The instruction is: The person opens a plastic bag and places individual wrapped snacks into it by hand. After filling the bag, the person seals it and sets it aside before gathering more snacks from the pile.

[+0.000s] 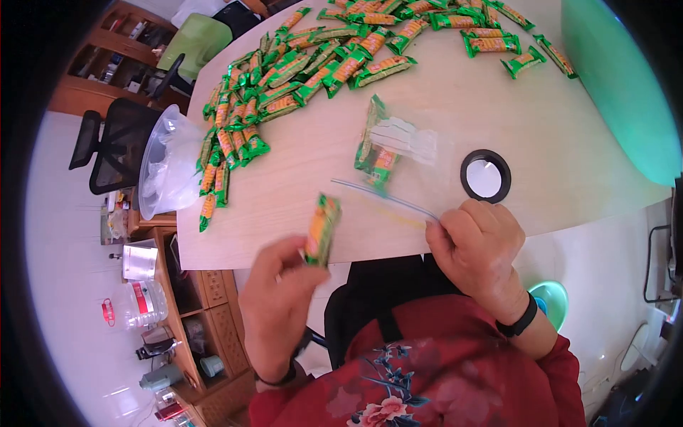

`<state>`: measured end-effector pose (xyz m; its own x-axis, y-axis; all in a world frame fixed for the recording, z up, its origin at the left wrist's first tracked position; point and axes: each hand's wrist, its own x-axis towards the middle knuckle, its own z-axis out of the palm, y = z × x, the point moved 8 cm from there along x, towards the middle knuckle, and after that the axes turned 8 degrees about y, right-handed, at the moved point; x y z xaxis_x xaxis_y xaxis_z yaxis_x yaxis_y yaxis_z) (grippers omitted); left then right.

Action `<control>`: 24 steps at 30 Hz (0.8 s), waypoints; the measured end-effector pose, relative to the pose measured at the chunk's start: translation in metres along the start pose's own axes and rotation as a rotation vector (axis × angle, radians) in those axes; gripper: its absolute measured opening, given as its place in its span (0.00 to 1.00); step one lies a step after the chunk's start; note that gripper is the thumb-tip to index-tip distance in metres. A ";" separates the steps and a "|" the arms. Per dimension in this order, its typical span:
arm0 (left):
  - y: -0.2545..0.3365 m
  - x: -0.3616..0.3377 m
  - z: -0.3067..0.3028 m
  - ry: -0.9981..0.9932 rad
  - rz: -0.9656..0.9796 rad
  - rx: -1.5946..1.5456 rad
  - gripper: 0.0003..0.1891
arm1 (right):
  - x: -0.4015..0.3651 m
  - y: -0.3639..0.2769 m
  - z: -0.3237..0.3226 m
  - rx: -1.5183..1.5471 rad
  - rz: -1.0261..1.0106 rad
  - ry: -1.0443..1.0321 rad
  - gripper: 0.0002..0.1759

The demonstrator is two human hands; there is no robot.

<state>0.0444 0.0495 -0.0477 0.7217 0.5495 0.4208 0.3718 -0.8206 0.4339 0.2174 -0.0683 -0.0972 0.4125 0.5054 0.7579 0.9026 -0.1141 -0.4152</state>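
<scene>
My left hand (pixel 279 299) is closed round a green and orange wrapped snack bar (pixel 323 229), held upright just over the table's front edge. To the right, my right hand (pixel 478 249) pinches the corner of a clear zip bag (pixel 416 128) by its zip edge. The bag lies on the table with its zip side toward me. Inside are some of the same green-wrapped bars (pixel 373 146), under a white label area on the plastic. A black ring with a white centre (pixel 485 176) sits on the table just beyond my right hand.
Many more wrapped bars (pixel 299 75) are heaped across the back and left of the table (pixel 299 167). A green bin or tub (pixel 622 92) stands at the right edge. Off the left edge are a clear plastic tub (pixel 169 167) and a black chair (pixel 121 142).
</scene>
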 end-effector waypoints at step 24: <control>0.035 0.050 0.071 0.039 0.335 0.284 0.10 | 0.000 0.002 0.001 0.021 0.012 -0.011 0.15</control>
<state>0.1355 0.0370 -0.0680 0.8091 0.2472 0.5332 0.2709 -0.9620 0.0348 0.2185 -0.0679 -0.0986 0.4217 0.5138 0.7471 0.8948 -0.1025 -0.4346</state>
